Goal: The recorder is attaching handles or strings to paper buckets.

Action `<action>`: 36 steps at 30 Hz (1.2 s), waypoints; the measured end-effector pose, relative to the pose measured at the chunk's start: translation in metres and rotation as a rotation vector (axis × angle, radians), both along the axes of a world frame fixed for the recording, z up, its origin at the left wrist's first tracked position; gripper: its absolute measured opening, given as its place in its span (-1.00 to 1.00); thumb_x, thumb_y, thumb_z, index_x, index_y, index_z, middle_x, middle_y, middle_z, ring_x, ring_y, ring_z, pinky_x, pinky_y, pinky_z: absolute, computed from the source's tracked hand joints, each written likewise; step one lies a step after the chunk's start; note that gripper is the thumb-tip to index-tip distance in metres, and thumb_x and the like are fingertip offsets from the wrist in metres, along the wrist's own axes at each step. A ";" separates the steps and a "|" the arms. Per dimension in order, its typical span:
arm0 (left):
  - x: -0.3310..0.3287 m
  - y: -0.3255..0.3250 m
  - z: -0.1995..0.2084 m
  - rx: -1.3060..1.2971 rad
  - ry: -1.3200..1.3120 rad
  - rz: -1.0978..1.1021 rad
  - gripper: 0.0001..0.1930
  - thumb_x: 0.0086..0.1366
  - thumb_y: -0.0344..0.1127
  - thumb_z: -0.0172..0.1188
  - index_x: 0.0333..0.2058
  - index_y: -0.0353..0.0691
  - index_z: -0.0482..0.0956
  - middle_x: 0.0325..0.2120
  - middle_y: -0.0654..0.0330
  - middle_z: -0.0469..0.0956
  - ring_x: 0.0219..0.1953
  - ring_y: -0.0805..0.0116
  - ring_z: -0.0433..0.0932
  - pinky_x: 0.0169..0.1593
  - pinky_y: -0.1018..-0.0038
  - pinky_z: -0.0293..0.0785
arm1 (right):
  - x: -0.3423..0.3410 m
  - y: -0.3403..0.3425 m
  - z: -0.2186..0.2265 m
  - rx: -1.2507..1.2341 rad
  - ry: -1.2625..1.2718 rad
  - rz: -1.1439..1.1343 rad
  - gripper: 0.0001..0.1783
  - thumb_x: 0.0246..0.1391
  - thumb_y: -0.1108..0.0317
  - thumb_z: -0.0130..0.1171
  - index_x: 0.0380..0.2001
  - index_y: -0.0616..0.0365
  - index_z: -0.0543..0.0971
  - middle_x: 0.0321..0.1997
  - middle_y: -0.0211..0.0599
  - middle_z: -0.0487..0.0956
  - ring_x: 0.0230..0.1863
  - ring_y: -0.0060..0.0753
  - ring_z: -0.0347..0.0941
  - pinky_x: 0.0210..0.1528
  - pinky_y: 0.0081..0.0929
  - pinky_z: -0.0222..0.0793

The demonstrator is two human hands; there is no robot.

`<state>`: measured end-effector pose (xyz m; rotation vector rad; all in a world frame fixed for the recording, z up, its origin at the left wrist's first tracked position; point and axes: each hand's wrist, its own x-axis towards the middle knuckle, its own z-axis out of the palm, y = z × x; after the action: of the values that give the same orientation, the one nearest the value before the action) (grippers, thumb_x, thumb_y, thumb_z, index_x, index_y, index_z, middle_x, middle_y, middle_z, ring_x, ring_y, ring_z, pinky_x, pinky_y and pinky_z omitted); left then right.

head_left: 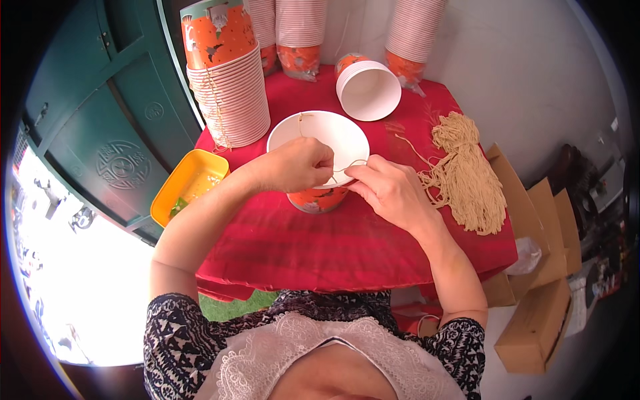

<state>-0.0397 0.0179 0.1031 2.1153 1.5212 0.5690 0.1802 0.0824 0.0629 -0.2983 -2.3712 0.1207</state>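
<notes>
A paper bucket (317, 202), white inside and orange outside, stands upright on the table in front of me. My left hand (300, 165) is closed over its near left side, with the fingertips on a thin tan string. At the near right rim, my right hand (393, 191) pinches the same string (360, 162), which makes a small loop there. A short piece of string (301, 120) hangs inside the far wall of the bucket. To the right lies a thick bundle of tan string (470, 180), gathered near its top.
A tall stack of buckets (230, 100) with strings hanging down it stands at the back left. A bucket on its side (369, 91) and wrapped stacks (298, 37) are behind. A yellow tray (175, 179) sits left; cardboard boxes (533, 327) lie right, below the red-covered table (320, 257).
</notes>
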 end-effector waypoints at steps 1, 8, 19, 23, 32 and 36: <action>-0.001 -0.004 0.000 -0.002 -0.003 0.010 -0.86 0.13 -0.44 0.09 -0.49 -0.42 0.55 -0.61 -0.10 0.54 -0.54 0.09 0.53 -0.38 0.25 0.43 | -0.004 0.003 0.000 0.036 -0.050 0.023 -0.82 -0.08 0.47 0.35 -0.36 0.19 0.57 -0.46 -0.29 0.45 -0.48 -0.20 0.50 -0.48 -0.29 0.43; 0.001 -0.014 -0.002 0.235 0.193 0.034 -0.90 0.12 -0.44 0.13 -0.49 -0.37 0.51 -0.60 -0.07 0.56 -0.45 -0.04 0.60 -0.33 0.20 0.50 | -0.021 0.019 -0.006 0.381 -0.012 0.138 -0.84 -0.16 0.50 0.29 -0.55 0.21 0.47 -0.60 -0.31 0.36 -0.60 -0.31 0.42 -0.60 -0.41 0.35; 0.016 0.000 -0.052 0.729 0.684 0.039 -0.88 0.03 -0.45 0.16 -0.49 -0.24 0.37 -0.54 0.14 0.45 -0.45 0.18 0.52 -0.36 0.28 0.45 | -0.034 0.042 -0.058 0.590 0.107 0.029 -0.83 -0.19 0.51 0.15 -0.67 0.09 0.35 -0.66 -0.38 0.31 -0.64 -0.48 0.36 -0.64 -0.52 0.30; 0.024 0.000 -0.065 0.709 0.657 0.034 -0.88 0.02 -0.46 0.15 -0.49 -0.25 0.37 -0.54 0.12 0.44 -0.45 0.16 0.51 -0.37 0.26 0.45 | -0.028 0.046 -0.069 0.557 0.108 0.015 -0.83 -0.17 0.50 0.14 -0.66 0.09 0.35 -0.66 -0.38 0.31 -0.64 -0.47 0.36 -0.63 -0.52 0.30; 0.039 0.007 -0.105 0.509 0.375 0.208 -0.97 0.08 -0.55 0.10 -0.48 -0.39 0.43 -0.44 -0.10 0.51 -0.35 -0.07 0.55 -0.22 0.16 0.52 | -0.015 0.046 -0.081 0.256 -0.212 -0.020 -0.94 -0.15 0.52 0.15 -0.62 0.19 0.52 -0.62 -0.19 0.53 -0.57 -0.24 0.57 -0.58 -0.36 0.48; 0.039 0.015 -0.124 0.334 0.165 0.278 -0.95 0.09 -0.55 0.10 -0.48 -0.45 0.47 -0.39 -0.13 0.53 -0.33 -0.11 0.57 -0.24 0.14 0.52 | -0.014 0.047 -0.080 0.109 -0.387 -0.052 -0.96 -0.16 0.53 0.16 -0.59 0.22 0.59 -0.61 -0.10 0.59 -0.52 -0.11 0.61 -0.52 -0.22 0.53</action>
<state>-0.0006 0.0329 -0.0212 2.2531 1.9468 0.8117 0.1667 0.1291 -0.0176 -0.3566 -2.7373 -0.1008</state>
